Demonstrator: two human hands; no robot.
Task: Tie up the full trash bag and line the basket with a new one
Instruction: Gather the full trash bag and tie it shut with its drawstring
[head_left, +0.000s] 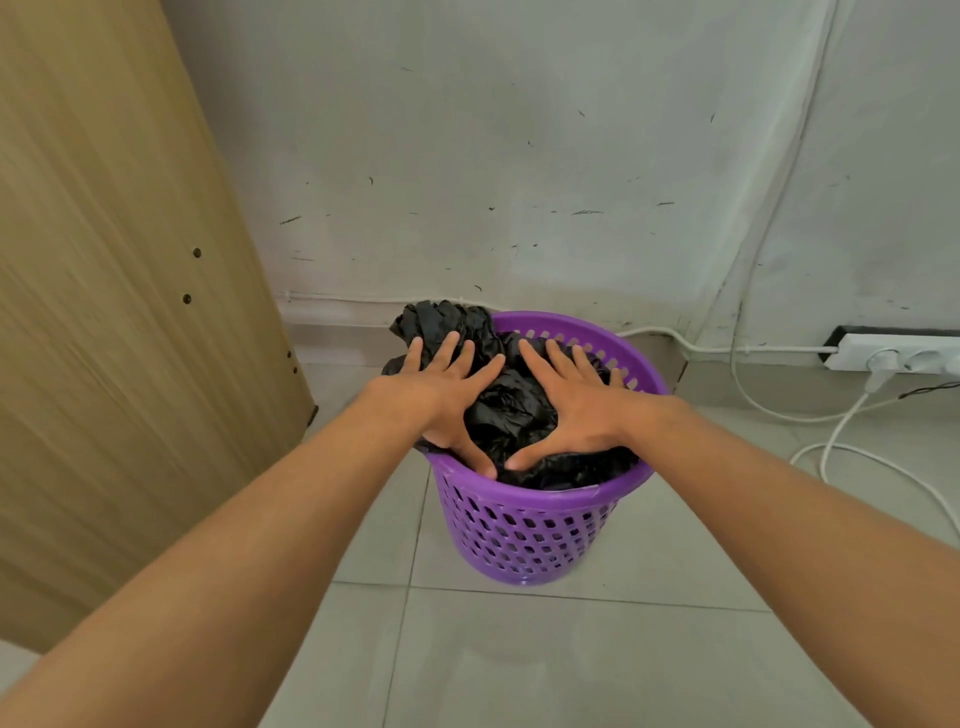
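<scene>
A purple perforated plastic basket (519, 525) stands on the tiled floor near the wall. Crumpled black trash bag plastic (506, 410) fills its mouth and sticks up above the far left rim. My left hand (441, 397) lies flat on the bag's left side with fingers spread and straight. On the bag's right side, my right hand (576, 402) rests flat with its fingers splayed. Both thumbs point toward the near rim and nearly meet. What lies under the bag is hidden.
A tall wooden panel (119, 312) stands close on the left. A white power strip (893, 353) sits on the floor at the right, with white cables (831, 447) looping across the tiles. The wall runs right behind the basket.
</scene>
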